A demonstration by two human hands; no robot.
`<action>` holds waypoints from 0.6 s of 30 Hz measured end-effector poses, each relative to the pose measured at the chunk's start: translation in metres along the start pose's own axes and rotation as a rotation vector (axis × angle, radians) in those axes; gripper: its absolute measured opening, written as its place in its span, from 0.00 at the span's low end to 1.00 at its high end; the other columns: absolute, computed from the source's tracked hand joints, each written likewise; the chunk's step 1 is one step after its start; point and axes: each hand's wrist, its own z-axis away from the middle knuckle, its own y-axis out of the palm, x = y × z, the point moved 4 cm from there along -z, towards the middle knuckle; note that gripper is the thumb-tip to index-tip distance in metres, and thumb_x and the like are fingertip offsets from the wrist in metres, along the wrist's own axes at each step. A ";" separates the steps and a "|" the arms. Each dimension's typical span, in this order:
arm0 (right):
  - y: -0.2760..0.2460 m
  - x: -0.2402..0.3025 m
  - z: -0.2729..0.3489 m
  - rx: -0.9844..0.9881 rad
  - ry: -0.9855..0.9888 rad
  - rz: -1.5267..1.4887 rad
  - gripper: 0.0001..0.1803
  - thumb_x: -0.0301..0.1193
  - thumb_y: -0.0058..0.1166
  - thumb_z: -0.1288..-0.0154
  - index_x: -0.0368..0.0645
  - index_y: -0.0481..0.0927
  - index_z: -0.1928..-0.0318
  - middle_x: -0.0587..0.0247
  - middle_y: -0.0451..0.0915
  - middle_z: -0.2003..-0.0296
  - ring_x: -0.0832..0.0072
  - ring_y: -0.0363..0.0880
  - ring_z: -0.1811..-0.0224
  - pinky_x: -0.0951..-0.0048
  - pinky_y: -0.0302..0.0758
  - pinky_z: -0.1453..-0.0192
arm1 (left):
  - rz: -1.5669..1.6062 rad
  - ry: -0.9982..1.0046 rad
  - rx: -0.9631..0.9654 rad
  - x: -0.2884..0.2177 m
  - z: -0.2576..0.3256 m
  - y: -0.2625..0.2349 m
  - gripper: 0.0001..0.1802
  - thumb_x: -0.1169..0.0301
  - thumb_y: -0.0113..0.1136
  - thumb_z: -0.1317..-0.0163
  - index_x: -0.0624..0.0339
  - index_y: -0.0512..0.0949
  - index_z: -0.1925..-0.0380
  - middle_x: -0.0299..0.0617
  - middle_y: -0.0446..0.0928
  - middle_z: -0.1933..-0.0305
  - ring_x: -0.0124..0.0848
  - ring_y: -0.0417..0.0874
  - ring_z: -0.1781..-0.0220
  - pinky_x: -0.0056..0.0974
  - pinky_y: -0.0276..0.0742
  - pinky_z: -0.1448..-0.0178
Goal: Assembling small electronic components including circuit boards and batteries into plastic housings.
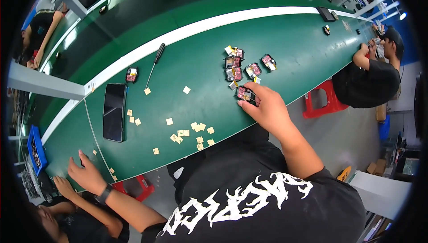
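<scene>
My right hand (270, 109) closes thumb and fingers on a small black device housing (243, 93) with a red circuit board inside, held at the table's near edge. Just beyond it several similar housings with red boards sit in a cluster, among them one housing (253, 70) and another housing (269, 62) to the right. My left hand (87, 174), with a dark band on its wrist, reaches out over the table's left end. Its fingers are apart; a dark sliver shows beside them, too small to make out.
Small cream square pieces (183, 133) lie scattered on the green table (205, 69). A black phone (114, 112), a screwdriver (155, 66) and a lone housing (132, 74) lie left. A blue bin (36, 149) stands far left. One co-worker (370, 73) sits right; another's hand (66, 187) is beside my left.
</scene>
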 end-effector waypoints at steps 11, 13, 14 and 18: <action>0.019 0.073 0.017 0.422 -0.406 -0.315 0.24 0.31 0.72 0.46 0.43 0.82 0.47 0.59 0.82 0.66 0.65 0.80 0.69 0.66 0.78 0.62 | 1.792 -0.112 1.455 -0.253 0.157 -0.051 0.27 0.77 0.57 0.26 0.67 0.66 0.30 0.44 0.79 0.42 0.23 0.81 0.52 0.30 0.77 0.46; 0.022 0.079 0.019 0.437 -0.390 -0.343 0.25 0.31 0.72 0.44 0.43 0.81 0.46 0.58 0.82 0.66 0.65 0.80 0.69 0.66 0.78 0.62 | 1.809 -0.187 1.462 -0.254 0.157 -0.047 0.26 0.78 0.57 0.26 0.68 0.66 0.30 0.44 0.78 0.42 0.22 0.81 0.54 0.29 0.78 0.49; 0.021 0.080 0.018 0.446 -0.374 -0.360 0.25 0.32 0.71 0.43 0.43 0.81 0.45 0.58 0.83 0.65 0.65 0.80 0.69 0.66 0.78 0.61 | 1.753 -0.222 1.492 -0.248 0.160 -0.037 0.26 0.78 0.57 0.27 0.68 0.66 0.30 0.44 0.78 0.42 0.21 0.81 0.54 0.29 0.78 0.51; 0.023 0.055 0.018 0.388 -0.230 -0.477 0.16 0.29 0.64 0.32 0.40 0.81 0.47 0.58 0.82 0.66 0.72 0.78 0.70 0.70 0.76 0.62 | 1.704 -0.294 1.479 -0.241 0.166 -0.027 0.27 0.80 0.57 0.27 0.68 0.67 0.30 0.44 0.79 0.41 0.22 0.83 0.54 0.26 0.77 0.56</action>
